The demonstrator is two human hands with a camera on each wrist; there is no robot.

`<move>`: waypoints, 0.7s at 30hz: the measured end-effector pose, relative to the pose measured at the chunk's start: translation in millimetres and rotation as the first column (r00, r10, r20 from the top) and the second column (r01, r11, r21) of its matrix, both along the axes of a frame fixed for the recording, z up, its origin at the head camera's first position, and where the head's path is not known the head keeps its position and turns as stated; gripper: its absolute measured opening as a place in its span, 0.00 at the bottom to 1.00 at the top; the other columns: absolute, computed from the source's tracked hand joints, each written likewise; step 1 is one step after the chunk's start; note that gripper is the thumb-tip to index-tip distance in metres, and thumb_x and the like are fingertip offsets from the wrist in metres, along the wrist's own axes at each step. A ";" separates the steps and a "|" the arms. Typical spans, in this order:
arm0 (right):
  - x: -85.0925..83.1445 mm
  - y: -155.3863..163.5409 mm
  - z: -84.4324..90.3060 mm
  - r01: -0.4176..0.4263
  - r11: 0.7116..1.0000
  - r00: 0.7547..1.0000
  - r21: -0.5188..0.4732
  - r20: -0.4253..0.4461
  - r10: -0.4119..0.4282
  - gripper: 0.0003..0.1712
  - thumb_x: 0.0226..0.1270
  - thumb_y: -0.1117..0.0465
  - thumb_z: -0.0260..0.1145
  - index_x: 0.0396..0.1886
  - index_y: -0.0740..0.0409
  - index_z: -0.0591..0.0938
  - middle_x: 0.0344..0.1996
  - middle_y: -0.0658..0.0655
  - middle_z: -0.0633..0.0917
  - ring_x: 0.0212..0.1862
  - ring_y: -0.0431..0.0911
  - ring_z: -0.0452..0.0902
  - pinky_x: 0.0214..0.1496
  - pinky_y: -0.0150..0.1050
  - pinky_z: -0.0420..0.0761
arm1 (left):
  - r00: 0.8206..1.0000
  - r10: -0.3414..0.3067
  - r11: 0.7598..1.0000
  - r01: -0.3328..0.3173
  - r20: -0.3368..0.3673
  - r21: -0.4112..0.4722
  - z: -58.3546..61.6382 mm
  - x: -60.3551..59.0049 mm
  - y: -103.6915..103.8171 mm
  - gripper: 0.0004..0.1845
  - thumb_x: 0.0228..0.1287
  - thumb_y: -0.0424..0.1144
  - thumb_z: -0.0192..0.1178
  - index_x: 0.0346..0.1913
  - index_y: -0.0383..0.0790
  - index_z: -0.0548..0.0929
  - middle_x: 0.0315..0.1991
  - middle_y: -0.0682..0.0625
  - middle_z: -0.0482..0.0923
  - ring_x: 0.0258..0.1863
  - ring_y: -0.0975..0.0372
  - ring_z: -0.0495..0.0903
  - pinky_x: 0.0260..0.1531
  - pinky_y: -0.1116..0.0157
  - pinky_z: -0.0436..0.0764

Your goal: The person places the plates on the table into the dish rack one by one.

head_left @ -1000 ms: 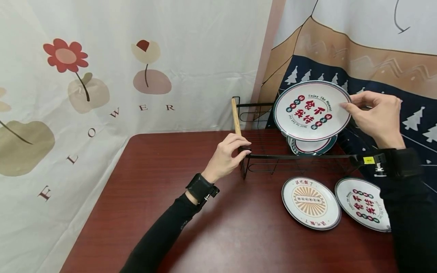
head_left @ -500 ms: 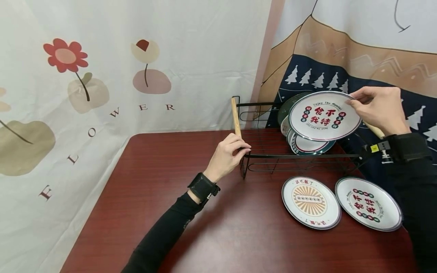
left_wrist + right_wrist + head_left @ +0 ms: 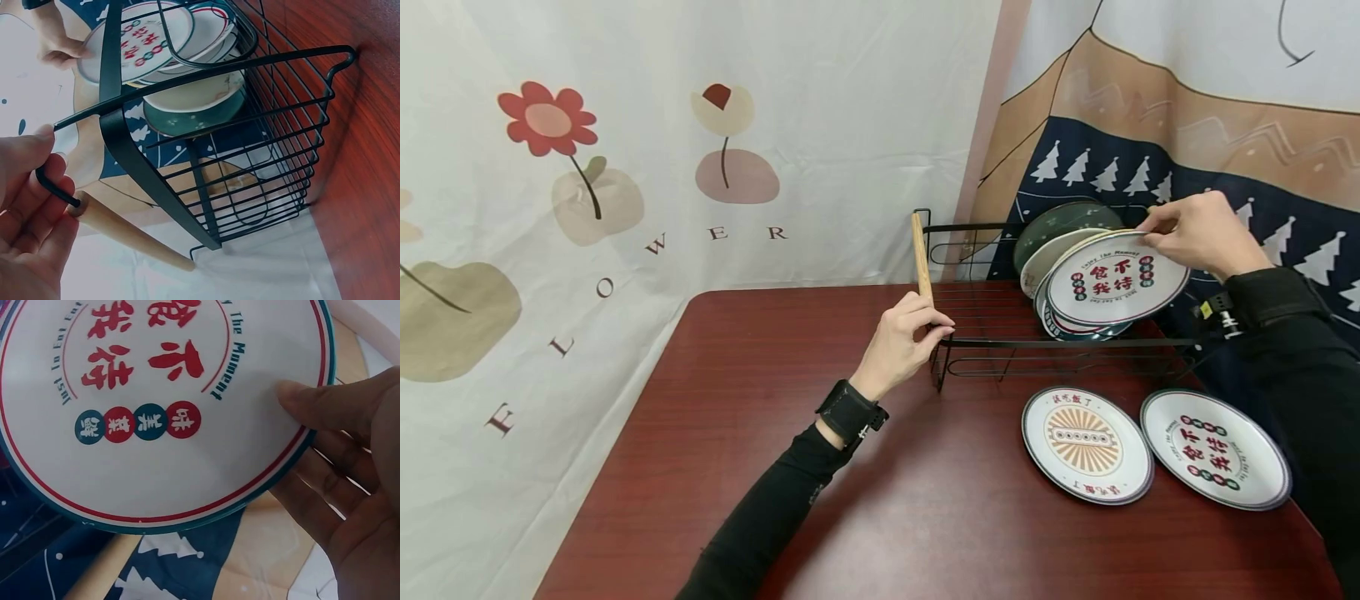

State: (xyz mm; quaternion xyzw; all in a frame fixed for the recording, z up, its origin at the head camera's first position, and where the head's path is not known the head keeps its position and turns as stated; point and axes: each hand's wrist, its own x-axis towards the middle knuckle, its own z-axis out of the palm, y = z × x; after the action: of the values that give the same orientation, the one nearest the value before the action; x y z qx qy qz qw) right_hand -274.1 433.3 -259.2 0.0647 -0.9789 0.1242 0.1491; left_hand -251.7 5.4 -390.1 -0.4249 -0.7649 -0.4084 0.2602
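Two plates lie flat on the dark red worktop (image 3: 790, 433) in front of the rack: one with an orange sunburst pattern (image 3: 1086, 445), and just beside it, to its right, one with red characters (image 3: 1213, 460). Behind hang a white curtain printed with flowers (image 3: 625, 150) and a cloth with small white trees (image 3: 1150, 125).

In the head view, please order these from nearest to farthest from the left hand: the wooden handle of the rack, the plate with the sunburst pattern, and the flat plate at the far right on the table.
1. Wooden handle: at the rack's left end, right at the left hand.
2. Sunburst plate: flat on the table, to the hand's right, in front of the rack.
3. Far-right plate: flat on the table, beyond the sunburst plate.
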 end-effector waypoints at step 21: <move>-32.5 -1.2 -23.5 -0.123 0.983 0.987 0.136 0.119 0.108 0.03 0.59 0.67 0.71 0.30 0.62 0.90 0.26 0.59 0.89 0.30 0.47 0.76 0.30 0.37 0.69 | 0.999 0.027 1.000 -0.027 0.035 -0.002 0.1 2.3 1.9 0.02 0.65 0.33 0.71 0.38 0.39 0.91 0.32 0.49 0.79 0.33 0.60 0.70 0.33 0.69 0.68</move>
State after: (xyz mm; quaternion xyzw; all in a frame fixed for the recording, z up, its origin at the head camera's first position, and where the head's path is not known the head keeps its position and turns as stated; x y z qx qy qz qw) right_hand -306.6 432.1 -282.7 0.1250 -0.9866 0.0655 0.0820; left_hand -249.5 7.3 -389.9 -0.4076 -0.7751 -0.4118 0.2519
